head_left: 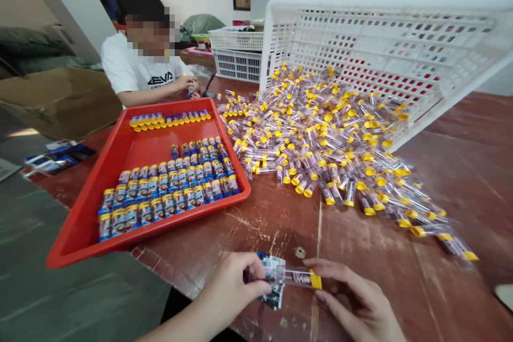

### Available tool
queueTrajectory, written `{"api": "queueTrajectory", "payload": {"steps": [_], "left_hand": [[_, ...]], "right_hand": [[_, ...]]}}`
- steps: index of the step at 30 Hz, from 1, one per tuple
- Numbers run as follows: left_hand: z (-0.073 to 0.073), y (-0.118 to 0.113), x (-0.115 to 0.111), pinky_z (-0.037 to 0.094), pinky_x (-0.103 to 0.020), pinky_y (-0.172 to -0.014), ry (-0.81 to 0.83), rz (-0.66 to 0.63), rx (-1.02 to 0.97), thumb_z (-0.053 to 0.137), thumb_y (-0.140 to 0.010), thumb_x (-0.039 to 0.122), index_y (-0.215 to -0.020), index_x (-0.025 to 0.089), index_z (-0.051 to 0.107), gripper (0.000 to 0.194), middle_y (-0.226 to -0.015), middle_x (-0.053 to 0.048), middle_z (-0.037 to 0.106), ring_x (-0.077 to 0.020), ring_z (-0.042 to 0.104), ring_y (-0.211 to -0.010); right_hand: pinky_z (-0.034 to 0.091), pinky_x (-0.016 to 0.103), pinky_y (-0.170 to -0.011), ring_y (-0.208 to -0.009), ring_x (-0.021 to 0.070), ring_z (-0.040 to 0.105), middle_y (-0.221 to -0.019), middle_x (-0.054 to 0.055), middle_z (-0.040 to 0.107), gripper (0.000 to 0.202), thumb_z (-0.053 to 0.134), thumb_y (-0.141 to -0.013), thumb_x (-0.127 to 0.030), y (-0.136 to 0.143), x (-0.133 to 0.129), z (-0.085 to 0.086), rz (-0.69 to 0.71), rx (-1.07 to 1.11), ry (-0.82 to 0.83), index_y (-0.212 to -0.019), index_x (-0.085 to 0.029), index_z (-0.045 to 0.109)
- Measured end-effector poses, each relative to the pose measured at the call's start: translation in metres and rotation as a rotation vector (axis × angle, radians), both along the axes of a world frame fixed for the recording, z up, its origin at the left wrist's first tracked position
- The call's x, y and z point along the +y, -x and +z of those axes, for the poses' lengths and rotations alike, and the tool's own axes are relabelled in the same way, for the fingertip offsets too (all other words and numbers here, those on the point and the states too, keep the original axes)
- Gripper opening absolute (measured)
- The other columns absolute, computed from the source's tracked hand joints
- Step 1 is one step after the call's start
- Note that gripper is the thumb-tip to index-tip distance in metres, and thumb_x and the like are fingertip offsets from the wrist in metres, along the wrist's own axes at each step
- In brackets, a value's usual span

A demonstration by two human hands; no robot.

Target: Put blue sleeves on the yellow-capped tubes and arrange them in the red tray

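Observation:
Near the table's front edge, my left hand pinches a blue and silver printed wrapper between thumb and fingers. A clear tube with a yellow cap lies across the wrapper, its clear end at my left fingers. My right hand is at the capped end, with thumb and fingertips on either side of the yellow cap. Beyond my hands, a large heap of clear yellow-capped tubes spreads over the table. Rows of blue-wrapped tubes stand in a red tray at the left.
A white crate lies tipped on its side behind the heap. Across the table sits a person in a white shirt, hands together. Stacked white baskets, a cardboard box and dark packets are also in view.

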State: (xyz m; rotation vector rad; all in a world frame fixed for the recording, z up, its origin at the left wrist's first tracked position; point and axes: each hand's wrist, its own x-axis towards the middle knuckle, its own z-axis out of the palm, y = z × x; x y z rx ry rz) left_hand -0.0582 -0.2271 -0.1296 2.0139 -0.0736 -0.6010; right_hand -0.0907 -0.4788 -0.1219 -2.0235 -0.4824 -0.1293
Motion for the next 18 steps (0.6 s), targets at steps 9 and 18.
{"api": "queueTrajectory", "payload": {"steps": [9,18], "left_hand": [[0.000,-0.004,0.000,0.032,-0.021,-0.059,0.155,0.016,0.111,0.073,-0.066,0.020,-0.076,0.014,0.073,0.011,-0.061,0.003,0.060,-0.0103,0.048,-0.058],[0.003,-0.003,-0.001,0.033,-0.022,-0.062,0.157,0.002,0.034,0.071,-0.072,0.023,-0.079,0.016,0.075,0.011,-0.069,0.001,0.063,-0.0120,0.052,-0.065]], "right_hand": [[0.057,0.016,-0.077,-0.095,0.0146,0.072,-0.113,0.003,0.072,0.030,0.063,-0.087,-0.012,-0.004,-0.012,0.002,0.003,0.017,0.041,-0.112,-0.030,0.060],[0.058,0.016,-0.078,-0.094,0.0155,0.073,-0.109,0.002,0.074,0.032,0.064,-0.086,-0.011,-0.004,-0.005,0.007,0.060,0.036,0.034,-0.112,-0.030,0.064]]}}
